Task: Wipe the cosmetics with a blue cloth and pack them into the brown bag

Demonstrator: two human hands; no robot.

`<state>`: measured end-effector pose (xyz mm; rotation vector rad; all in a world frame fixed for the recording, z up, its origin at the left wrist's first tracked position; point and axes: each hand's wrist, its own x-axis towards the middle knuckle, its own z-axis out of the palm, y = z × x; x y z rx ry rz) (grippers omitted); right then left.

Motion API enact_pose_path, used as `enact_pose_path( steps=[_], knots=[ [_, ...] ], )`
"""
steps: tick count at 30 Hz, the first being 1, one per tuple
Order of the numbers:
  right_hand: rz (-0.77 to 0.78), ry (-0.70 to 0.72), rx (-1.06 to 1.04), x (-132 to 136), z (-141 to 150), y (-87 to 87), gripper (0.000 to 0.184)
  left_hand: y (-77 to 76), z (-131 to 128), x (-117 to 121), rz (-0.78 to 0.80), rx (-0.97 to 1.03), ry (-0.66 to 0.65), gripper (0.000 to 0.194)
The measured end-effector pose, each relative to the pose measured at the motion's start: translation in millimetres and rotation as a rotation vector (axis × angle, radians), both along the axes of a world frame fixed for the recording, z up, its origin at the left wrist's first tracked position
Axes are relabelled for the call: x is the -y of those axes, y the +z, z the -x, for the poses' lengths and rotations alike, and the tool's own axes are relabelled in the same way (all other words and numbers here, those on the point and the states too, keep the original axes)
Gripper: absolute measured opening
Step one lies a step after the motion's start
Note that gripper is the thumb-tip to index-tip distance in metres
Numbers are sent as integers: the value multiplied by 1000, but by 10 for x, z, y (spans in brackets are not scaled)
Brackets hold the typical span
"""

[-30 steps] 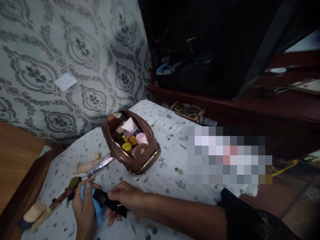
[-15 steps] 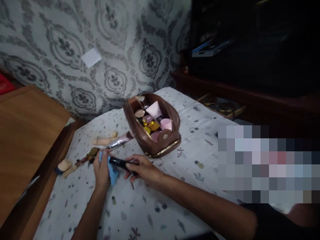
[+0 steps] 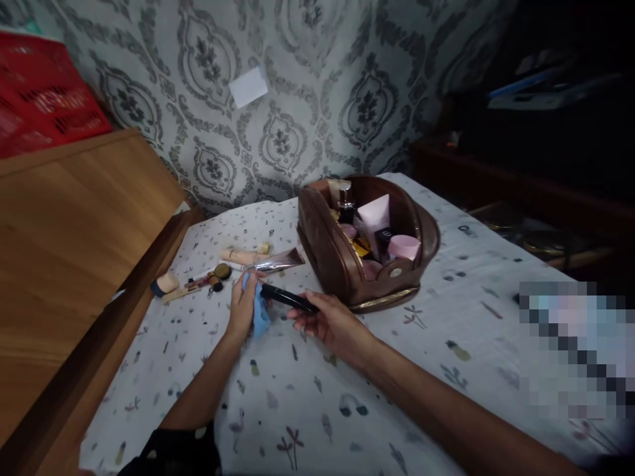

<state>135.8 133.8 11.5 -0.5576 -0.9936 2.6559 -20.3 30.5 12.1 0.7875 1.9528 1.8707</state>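
Observation:
My left hand [image 3: 243, 309] is closed around a blue cloth [image 3: 258, 317] and presses it against one end of a black cosmetic tube [image 3: 288, 298]. The other end of that tube lies in the fingers of my right hand [image 3: 331, 322]. Both hands hover over the patterned white sheet [image 3: 307, 403]. Just behind them stands an open brown leather pouch [image 3: 342, 258], filled with several small bottles, jars and a pink tube. A silver tube [image 3: 276, 262] lies between my left hand and the pouch.
A beige tube [image 3: 243, 254], a makeup brush [image 3: 196, 285] and a sponge-tipped applicator [image 3: 165, 284] lie on the sheet to the left. A wooden board [image 3: 74, 225] borders the left side. Dark wooden shelving [image 3: 520, 185] stands at the right, patterned wallpaper behind.
The camera has swung left and back, so hands and pouch appear further right. My hands still hold the cloth and the black tube together, the tube now nearer the pouch.

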Motion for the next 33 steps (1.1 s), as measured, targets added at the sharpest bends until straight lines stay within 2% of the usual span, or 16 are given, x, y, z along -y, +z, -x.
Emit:
enact_pose_path(
  steps=[3,9,15,19,22,24,27,30,33],
  knots=[
    [-19,53,44,-2,-7,5,28,10,36,5,-9,7,8,47],
    [-175,181,49,59,-9,4,54,58,-29,23,-6,57,-63,46],
    [-190,226,30,110,-28,20,60,137,-235,24,32,114,-175,49],
    [-215,152,39,79,-36,30,55,164,-230,30,-6,166,-218,48],
    [-206,94,53,53,-74,86,53,169,-168,60,54,41,-237,40],
    [-167,78,29,56,-132,158,59,184,-134,77,86,6,-244,37],
    [-135,38,-118,83,-259,278,70,233,-134,76,60,98,-214,39],
    [-241,15,-294,80,-410,370,65,302,-222,57,51,207,-216,42],
    [-460,5,-396,-5,-580,466,55,373,-401,36,72,294,-215,45]
  ],
)
